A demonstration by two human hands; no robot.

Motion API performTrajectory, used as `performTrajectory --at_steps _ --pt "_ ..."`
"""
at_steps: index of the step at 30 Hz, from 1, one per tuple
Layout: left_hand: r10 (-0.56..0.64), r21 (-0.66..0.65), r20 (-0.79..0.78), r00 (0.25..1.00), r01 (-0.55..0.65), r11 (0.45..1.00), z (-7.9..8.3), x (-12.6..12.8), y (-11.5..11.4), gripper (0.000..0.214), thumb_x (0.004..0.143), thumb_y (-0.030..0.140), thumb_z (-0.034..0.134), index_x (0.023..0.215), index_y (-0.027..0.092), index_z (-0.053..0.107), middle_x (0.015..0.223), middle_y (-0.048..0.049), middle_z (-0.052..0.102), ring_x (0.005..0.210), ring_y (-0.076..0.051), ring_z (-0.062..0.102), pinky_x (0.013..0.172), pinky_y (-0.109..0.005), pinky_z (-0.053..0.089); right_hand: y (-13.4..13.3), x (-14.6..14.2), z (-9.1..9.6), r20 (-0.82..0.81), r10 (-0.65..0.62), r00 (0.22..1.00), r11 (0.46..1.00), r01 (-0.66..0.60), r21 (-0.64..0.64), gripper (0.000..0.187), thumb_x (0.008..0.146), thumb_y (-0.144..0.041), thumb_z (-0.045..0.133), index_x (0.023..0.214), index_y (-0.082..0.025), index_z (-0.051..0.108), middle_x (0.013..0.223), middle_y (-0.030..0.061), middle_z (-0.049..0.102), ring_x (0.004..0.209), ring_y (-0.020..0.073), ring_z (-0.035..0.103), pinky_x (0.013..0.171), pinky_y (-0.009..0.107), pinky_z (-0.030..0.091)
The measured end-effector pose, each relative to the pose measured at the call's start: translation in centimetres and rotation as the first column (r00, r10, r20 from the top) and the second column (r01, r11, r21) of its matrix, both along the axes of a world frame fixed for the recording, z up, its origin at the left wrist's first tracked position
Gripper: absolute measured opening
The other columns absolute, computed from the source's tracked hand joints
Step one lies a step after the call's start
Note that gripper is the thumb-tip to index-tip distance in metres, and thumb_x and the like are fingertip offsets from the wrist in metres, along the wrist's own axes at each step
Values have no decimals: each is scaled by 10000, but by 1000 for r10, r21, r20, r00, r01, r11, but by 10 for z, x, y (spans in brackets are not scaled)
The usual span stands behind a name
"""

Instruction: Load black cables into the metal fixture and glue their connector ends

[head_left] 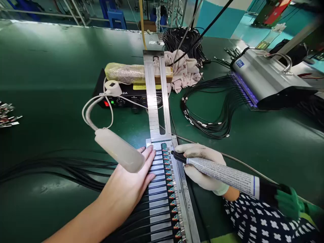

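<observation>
My left hand (129,179), bare, lies with fingers stretched over the left edge of a metal fixture (162,199). Its fingertips touch the fixture's upper end beside the first black cables (158,175). These run side by side across the fixture to small metal connectors (173,195) with coloured wire ends. My right hand (205,165), in a soiled white glove, is closed around a glue syringe (222,173) with a printed white label. The syringe's black tip (174,153) points left, close to the topmost connectors. A white gooseneck lamp head (120,150) hides part of my left hand.
A slotted metal plate (152,98) extends from the fixture's far end. Behind it stands a black control box (124,101) with a wrapped roll (126,72) on top. Coiled black cables (207,125) lead into a silver machine (270,77) glowing violet. A crumpled cloth (186,71) lies behind.
</observation>
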State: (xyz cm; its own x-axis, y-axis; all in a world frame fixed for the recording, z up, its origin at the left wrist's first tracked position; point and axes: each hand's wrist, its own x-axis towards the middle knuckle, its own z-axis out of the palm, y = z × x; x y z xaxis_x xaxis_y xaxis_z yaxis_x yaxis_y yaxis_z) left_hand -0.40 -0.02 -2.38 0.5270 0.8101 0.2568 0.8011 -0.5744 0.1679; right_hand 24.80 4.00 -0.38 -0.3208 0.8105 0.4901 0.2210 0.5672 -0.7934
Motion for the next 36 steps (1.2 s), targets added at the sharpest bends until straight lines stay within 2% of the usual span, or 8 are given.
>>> performTrajectory --at_steps 3,8,16,20,36 --pt "55 31 0 999 -54 998 -1 2 -2 616 968 395 437 1551 264 286 1362 -150 631 1178 -358 632 932 -534 561 0 1 0 32 -5 999 1000 5 4 273 761 -136 735 986 -264 649 1088 49 776 961 226 759 881 373 615" --pt "119 10 12 993 -119 993 -3 2 -7 595 960 402 434 1535 316 309 1300 -135 644 1123 -353 631 913 -528 547 2 1 -1 46 7 999 1000 -7 -7 258 778 -159 735 997 -260 644 1093 55 772 973 223 754 883 374 613" --pt "70 33 -41 997 -69 997 1 2 -6 501 969 352 453 1431 161 474 1275 -179 622 1117 -344 595 919 -494 509 5 0 -1 56 11 998 1000 -10 -14 246 775 -161 734 985 -245 637 1091 64 772 969 220 756 891 366 614" --pt "51 40 -76 996 -48 998 4 2 -6 486 966 319 483 1401 104 501 1272 -205 606 1122 -361 575 904 -501 497 6 0 0 47 15 999 1000 -15 10 236 772 -146 724 973 -231 636 1073 82 776 959 225 761 875 362 621" --pt "41 29 -94 995 -38 999 4 2 -7 522 964 324 508 1423 79 470 1293 -219 573 1139 -369 543 914 -539 506 6 0 8 82 2 997 998 -8 67 171 793 -162 690 943 -219 630 996 98 792 910 213 776 823 314 637"
